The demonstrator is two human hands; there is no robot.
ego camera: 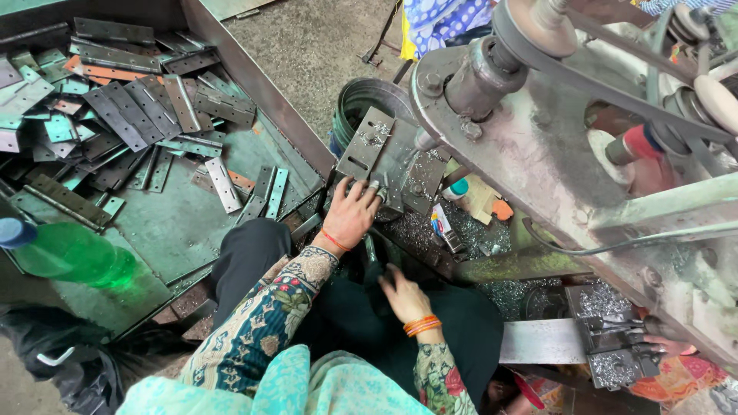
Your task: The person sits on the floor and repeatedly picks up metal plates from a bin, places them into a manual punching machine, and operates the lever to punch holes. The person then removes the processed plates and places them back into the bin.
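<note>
My left hand pressed fingers spread on the hinge plate under the drill spindle — stiff, thin steel, likely sharp-edged; I'd hold its flat leaf. Right hand lay loosely open in my lap — empty.

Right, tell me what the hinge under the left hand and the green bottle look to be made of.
Hinge: seemingly bare steel, dull grey, oily sheen, shavings on it. Bottle: likely plastic, translucent green, blue cap.
</note>
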